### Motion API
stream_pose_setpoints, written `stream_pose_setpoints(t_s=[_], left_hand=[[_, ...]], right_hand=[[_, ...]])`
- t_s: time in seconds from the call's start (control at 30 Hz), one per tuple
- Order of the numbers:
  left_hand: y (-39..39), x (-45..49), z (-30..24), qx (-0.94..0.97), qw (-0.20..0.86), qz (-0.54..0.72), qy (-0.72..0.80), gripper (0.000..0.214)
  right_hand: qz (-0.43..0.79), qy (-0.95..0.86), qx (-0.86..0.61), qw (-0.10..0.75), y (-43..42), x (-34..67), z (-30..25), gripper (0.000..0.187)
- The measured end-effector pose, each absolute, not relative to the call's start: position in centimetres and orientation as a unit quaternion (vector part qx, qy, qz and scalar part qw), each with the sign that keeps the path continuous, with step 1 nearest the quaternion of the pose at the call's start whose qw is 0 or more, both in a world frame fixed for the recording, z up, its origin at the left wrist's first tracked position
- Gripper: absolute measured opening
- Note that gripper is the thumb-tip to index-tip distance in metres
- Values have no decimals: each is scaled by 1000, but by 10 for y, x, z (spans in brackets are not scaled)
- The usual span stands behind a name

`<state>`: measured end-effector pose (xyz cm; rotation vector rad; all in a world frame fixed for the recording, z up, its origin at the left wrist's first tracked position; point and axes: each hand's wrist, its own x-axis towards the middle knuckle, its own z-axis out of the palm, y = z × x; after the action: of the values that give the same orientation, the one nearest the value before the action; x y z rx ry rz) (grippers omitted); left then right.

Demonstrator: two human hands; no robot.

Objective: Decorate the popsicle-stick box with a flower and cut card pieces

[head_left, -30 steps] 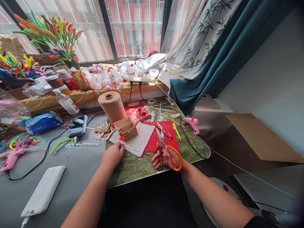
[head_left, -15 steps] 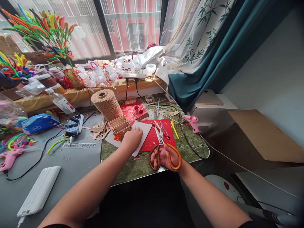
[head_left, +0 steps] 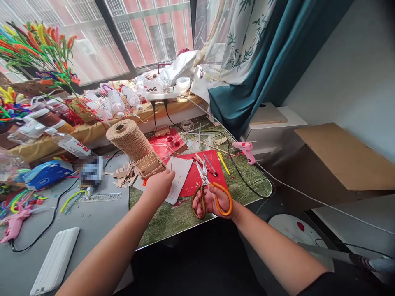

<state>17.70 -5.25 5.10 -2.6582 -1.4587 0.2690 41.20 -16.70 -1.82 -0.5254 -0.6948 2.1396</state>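
Observation:
My left hand (head_left: pixel 160 185) is closed, with the tip of a thin orange piece (head_left: pixel 171 166) standing up from its fingers. Just beyond it is a small brown box (head_left: pixel 151 165) that looks made of flat wooden sticks; an orange flower-like bit (head_left: pixel 145 181) shows at its lower edge, partly behind the hand. Whether the hand touches the box, I cannot tell. My right hand (head_left: pixel 212 202) has its fingers through the orange and brown handles of a pair of scissors (head_left: pixel 204 177). The blades are apart and point away from me over red paper (head_left: pixel 213 164).
Behind the box stands a large twine spool (head_left: pixel 129 142). Loose wooden sticks (head_left: pixel 123 174) lie left of it. A pink glue gun (head_left: pixel 246 152) with its cord is at the right edge, near a yellow pen (head_left: pixel 223 163). Bottles crowd the sill; a power bank (head_left: pixel 57 259) lies front left.
The view has turned slightly, shifting most things left. My left hand has turned a little and now covers more of the orange flower-like bit. The scissors stay in my right hand with blades apart.

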Motion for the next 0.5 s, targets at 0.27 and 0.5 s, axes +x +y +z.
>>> stream_pose_setpoints(t_s=[0.27,0.5], left_hand=[[-53,143,50,-842,-85,74,-528,24],[-54,174,45,-859,-6,56,-509,28]], right_hand=[[848,-271,-213,403,-168,413,-16,54],[845,-272,-203,414,-168,413,-17,53]])
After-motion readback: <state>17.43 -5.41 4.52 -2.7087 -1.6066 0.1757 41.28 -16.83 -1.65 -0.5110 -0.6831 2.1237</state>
